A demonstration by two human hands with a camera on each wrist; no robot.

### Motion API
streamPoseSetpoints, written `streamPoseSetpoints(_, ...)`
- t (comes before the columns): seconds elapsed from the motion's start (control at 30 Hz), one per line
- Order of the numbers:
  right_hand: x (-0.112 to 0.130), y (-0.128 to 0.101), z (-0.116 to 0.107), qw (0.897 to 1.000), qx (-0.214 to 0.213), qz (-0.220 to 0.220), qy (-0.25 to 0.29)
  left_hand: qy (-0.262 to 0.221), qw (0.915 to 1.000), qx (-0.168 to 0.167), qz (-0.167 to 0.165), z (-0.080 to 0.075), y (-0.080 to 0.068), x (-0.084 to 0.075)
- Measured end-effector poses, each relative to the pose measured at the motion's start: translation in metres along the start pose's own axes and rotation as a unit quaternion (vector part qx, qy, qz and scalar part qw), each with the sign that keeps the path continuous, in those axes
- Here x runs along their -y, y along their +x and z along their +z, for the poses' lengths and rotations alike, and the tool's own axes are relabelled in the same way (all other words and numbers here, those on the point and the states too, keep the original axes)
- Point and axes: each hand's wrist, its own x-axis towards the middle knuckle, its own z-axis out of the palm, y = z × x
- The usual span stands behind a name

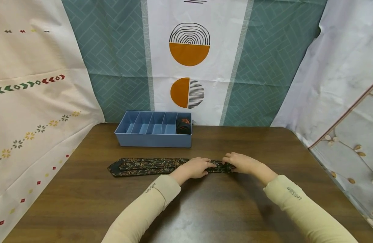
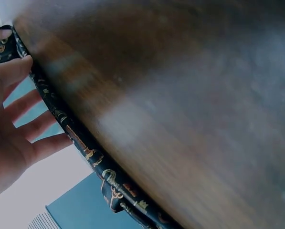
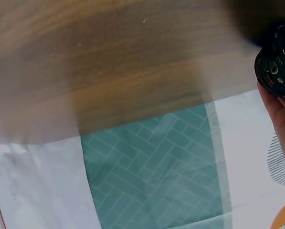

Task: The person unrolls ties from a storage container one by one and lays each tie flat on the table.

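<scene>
A dark necktie (image 1: 150,165) with a small gold and red pattern lies lengthwise across the table, its pointed wide end at the left. My left hand (image 1: 196,167) rests on the tie right of its middle. In the left wrist view, the thumb and outstretched fingers of that hand touch the tie's edge (image 2: 92,152). At the tie's right end, my right hand (image 1: 241,162) grips a coiled part of it. The right wrist view shows this roll (image 3: 273,71) at its right edge, with fingers around it.
Behind the tie stands a blue divided box (image 1: 154,140). Its rightmost compartment holds a dark rolled item (image 1: 184,127) with a red-orange motif, which looks like another tie. The wooden table (image 1: 204,212) ends at patterned curtains (image 1: 122,67) at the back and sides.
</scene>
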Motion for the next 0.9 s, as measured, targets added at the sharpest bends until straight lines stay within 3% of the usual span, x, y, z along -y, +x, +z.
streamPoseSetpoints(0.2, 0.001, 0.001, -0.003, 0.999, -0.007, 0.010, -0.051, -0.017, 0.9998, 0.002, -0.006, 0.000, -0.001, 0.001)
streamPoseSetpoints(0.67, -0.001, -0.008, -0.010, 0.998, 0.031, 0.058, -0.017, -0.011, 0.9999, 0.002, -0.010, 0.001, 0.000, -0.002)
streamPoseSetpoints(0.9, -0.008, -0.015, -0.009, 0.999, 0.017, 0.027, -0.025, -0.018, 0.9998, -0.003, -0.012, 0.003, 0.000, -0.002)
